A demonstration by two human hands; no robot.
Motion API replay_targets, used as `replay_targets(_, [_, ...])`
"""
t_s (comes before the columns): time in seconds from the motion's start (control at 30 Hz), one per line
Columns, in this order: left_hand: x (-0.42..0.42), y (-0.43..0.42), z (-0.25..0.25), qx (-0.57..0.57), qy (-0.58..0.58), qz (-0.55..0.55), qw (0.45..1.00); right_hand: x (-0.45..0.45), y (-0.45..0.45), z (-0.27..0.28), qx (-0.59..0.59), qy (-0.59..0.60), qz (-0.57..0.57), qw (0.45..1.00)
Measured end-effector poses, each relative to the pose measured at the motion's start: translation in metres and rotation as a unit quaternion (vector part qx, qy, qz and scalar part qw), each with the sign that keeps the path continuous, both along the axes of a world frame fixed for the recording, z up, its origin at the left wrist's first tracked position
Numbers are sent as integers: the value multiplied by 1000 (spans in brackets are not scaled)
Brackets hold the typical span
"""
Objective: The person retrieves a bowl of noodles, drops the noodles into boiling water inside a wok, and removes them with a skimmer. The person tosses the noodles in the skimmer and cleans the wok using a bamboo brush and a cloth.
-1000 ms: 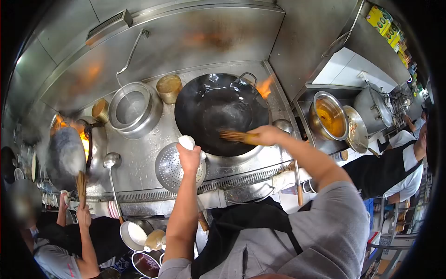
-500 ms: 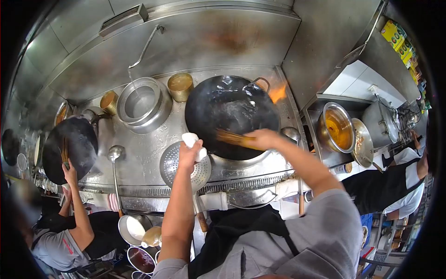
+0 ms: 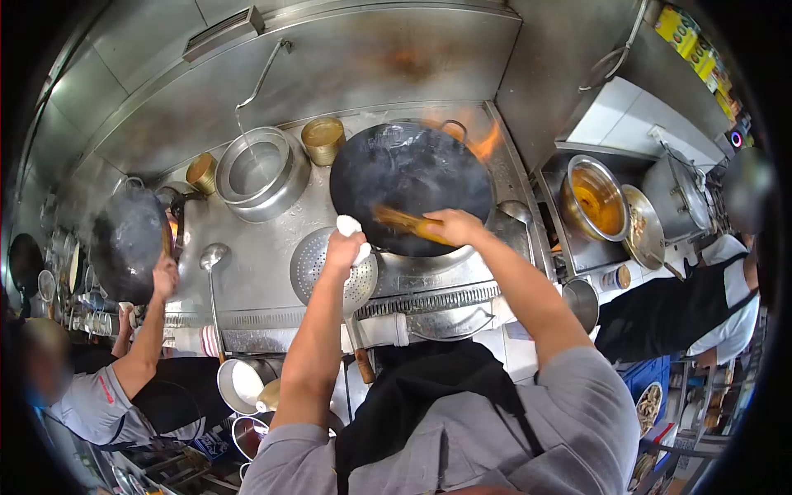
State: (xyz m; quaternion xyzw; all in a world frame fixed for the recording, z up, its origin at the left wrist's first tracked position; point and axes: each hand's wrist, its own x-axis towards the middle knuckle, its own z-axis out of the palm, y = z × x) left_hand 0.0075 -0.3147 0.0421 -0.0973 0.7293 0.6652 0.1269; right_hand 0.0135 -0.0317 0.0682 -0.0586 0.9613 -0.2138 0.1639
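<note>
A large black wok (image 3: 429,161) sits on the burner, its inside dark, wet-looking and steaming. My left hand (image 3: 343,250) is closed around a folded white cloth (image 3: 348,224) at the wok's near left rim; whatever the cloth covers is hidden. In my right hand (image 3: 455,227) is a bamboo wok brush (image 3: 425,229), gripped by its handle over the near part of the wok. Its bristles point left and are smeared by motion. Below my left hand lies a perforated skimmer (image 3: 318,272) with a wooden-ended handle.
Flames (image 3: 485,142) rise behind the wok's far right rim. Water runs from a spout into a metal pot (image 3: 285,177) beside a brass-coloured tin (image 3: 323,140). A ladle (image 3: 212,257) lies left. A co-worker's hand (image 3: 165,276) brushes another wok (image 3: 124,239). At right stands an oil-filled bowl (image 3: 596,202).
The brush has shifted slightly left and up within the wok. Flames behind the rim have spread. My left hand stays on the cloth. The co-worker's brush hand has moved right, and the view has shifted.
</note>
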Motion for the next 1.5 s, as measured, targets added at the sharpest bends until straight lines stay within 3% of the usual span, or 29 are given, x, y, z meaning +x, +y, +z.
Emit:
replay_targets(0.1, [35, -1, 17, 7, 60, 41, 997, 63, 76, -4, -74, 39, 14, 996])
replay_targets(0.2, [45, -5, 56, -69, 92, 41, 993, 123, 142, 12, -205, 37, -107, 972])
replay_targets(0.23, [40, -5, 64, -100, 121, 34, 987, 140, 156, 13, -247, 49, -171, 953])
replay_targets(0.3, [27, 0, 75, -146, 160, 54, 975, 162, 175, -1, -409, 79, -299, 859])
replay_targets(0.33, [33, 12, 96, -184, 168, 68, 966, 175, 169, 14, -425, 68, -353, 831])
replay_targets(0.37, [40, 22, 122, -222, 177, 84, 955, 176, 176, -6, -447, 106, -385, 801])
replay_targets(0.43, [39, 38, 140, -279, 203, 84, 935, 181, 180, -15, -512, 58, -420, 747])
replay_targets(0.67, [74, 110, 197, -372, 295, 17, 880, 163, 174, -49, -605, -28, -431, 668])
replay_targets(0.7, [84, 115, 198, -380, 308, -7, 872, 152, 168, -57, -606, -30, -428, 670])
replay_targets(0.77, [110, 118, 193, -394, 337, -59, 853, 121, 162, -85, -663, -106, -451, 588])
replay_targets(0.87, [120, 98, 174, -429, 338, -127, 828, 107, 112, -69, -648, -117, -498, 564])
replay_targets(1.07, [25, 18, 128, -341, 279, -21, 898, 82, 153, -57, -620, -137, -428, 643])
replay_targets(1.1, [16, 7, 108, -340, 280, -15, 898, 84, 159, -29, -566, -119, -441, 687])
replay_targets(1.2, [4, -18, 53, -190, 112, 21, 975, 84, 171, 44, -551, -12, -358, 754])
replay_targets(1.23, [11, -12, 36, -171, 58, 30, 983, 73, 174, 63, -555, 10, -362, 749])
replay_targets(1.3, [22, 17, -31, -29, 95, 78, 992, 50, 165, 105, -572, 37, -344, 744])
replay_targets(1.33, [27, 43, -53, -67, 86, 107, 988, 26, 171, 108, -591, 68, -299, 746])
replay_targets(1.37, [32, 69, -66, -107, 76, 135, 982, 17, 146, 133, -557, 98, -345, 749])
replay_targets(1.4, [42, 90, -62, -77, 34, 125, 989, 0, 134, 141, -549, 131, -332, 756])
replay_targets(1.5, [57, 124, -73, 46, -45, 105, 992, -80, 114, 108, -500, 193, -295, 791])
